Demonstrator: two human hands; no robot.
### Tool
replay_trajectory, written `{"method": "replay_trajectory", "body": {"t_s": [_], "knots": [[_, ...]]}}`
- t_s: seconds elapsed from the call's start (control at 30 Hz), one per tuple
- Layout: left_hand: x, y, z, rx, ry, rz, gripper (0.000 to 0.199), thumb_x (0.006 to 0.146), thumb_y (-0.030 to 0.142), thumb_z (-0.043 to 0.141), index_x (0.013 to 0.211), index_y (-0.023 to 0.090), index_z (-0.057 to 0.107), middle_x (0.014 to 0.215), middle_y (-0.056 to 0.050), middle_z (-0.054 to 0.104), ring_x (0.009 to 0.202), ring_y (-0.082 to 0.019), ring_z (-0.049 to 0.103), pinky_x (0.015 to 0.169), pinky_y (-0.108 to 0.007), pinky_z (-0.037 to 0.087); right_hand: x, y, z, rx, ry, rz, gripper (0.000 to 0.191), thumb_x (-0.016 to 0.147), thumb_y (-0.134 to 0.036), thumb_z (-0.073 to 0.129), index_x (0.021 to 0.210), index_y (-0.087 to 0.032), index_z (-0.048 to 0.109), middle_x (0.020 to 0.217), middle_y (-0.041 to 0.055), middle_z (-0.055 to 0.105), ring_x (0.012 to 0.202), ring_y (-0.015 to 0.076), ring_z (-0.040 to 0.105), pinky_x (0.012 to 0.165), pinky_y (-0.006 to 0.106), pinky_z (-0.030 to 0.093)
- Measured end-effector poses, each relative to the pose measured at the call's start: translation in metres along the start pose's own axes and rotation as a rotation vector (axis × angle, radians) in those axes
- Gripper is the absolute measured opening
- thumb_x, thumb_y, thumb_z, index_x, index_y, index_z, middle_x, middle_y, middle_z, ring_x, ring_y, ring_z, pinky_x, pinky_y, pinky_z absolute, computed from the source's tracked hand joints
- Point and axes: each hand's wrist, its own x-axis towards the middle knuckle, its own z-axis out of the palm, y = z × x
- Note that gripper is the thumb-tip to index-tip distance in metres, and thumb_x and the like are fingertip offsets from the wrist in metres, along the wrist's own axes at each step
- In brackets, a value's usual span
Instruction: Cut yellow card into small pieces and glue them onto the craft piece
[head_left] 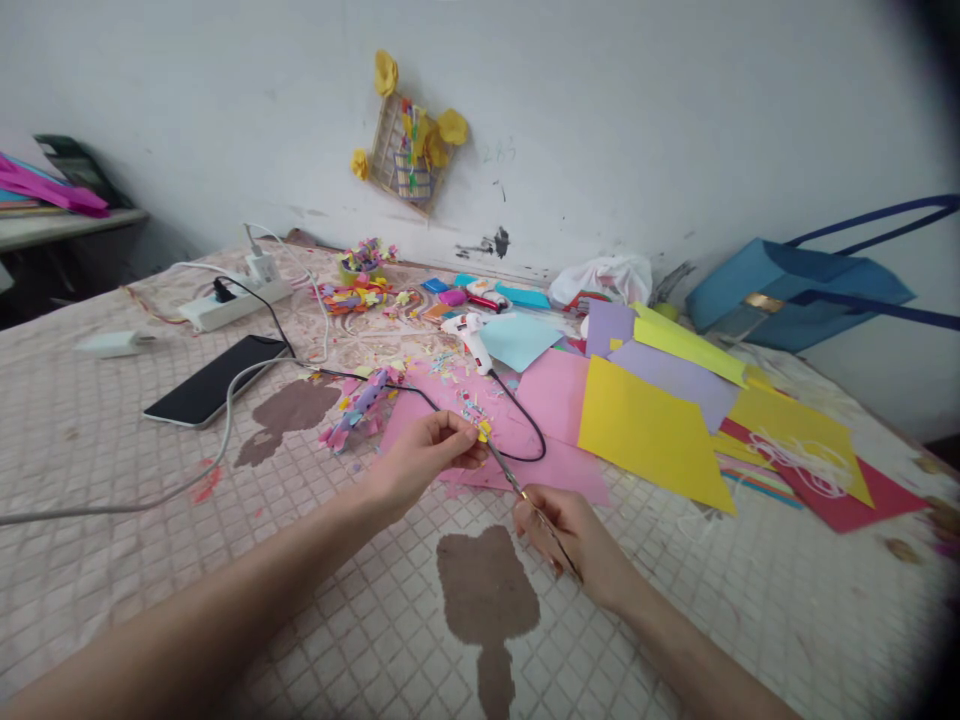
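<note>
Patterned cloth (360, 620) runs under pink paper (562, 478), above whose near edge my left hand (420, 455) pinches a yellow scrap (484, 430); my right hand (577, 540) grips a slim metal tool (507, 474). Its tip sits so close that a slip could nick my fingers.

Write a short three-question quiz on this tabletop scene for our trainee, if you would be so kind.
1. What does the left hand pinch?
A) a strand of white string
B) a small yellow piece
C) a power plug

2. True or false: the black-screened device lies to the left of the white glue gun.

3. Fill in the blank: the slim metal tool is held by the ____.

Key: 1. B; 2. true; 3. right hand.
</note>
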Motion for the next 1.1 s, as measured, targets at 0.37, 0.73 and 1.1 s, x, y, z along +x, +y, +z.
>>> {"method": "replay_trajectory", "body": {"t_s": [0.37,0.73,1.1], "knots": [[0.0003,0.0001,-0.0006,0.006,-0.03,-0.004,0.018,0.074,0.027,0.063,0.073,0.012,0.052,0.072,-0.003,0.063,0.067,-0.011,0.059,0.072,-0.028,0.046,-0.0002,-0.0007,-0.002,-0.026,-0.023,-0.016,0.035,0.082,-0.046,0.045,0.064,-0.016,0.049,0.044,-0.0074,0.035,0.039,0.0065,0.03,0.039,0.02,0.022],[-0.0022,-0.0009,0.0031,-0.027,0.008,0.03,0.016,0.073,0.026,0.063,0.074,0.013,0.054,0.071,-0.002,0.063,0.068,-0.011,0.059,0.07,-0.026,0.046,0.0003,-0.0013,-0.0029,-0.1,-0.017,-0.05,0.038,0.083,-0.049,0.042,0.063,-0.016,0.048,0.046,-0.0067,0.036,0.041,0.0072,0.032,0.04,0.02,0.023],[-0.0016,-0.0012,0.0008,-0.011,-0.025,0.024,0.015,0.074,0.025,0.062,0.074,0.013,0.054,0.072,-0.003,0.063,0.07,-0.012,0.059,0.071,-0.027,0.045,-0.0003,-0.0024,-0.0031,-0.152,-0.022,-0.074,0.039,0.083,-0.049,0.041,0.063,-0.016,0.047,0.047,-0.0062,0.036,0.042,0.0079,0.032,0.041,0.021,0.023]]}}
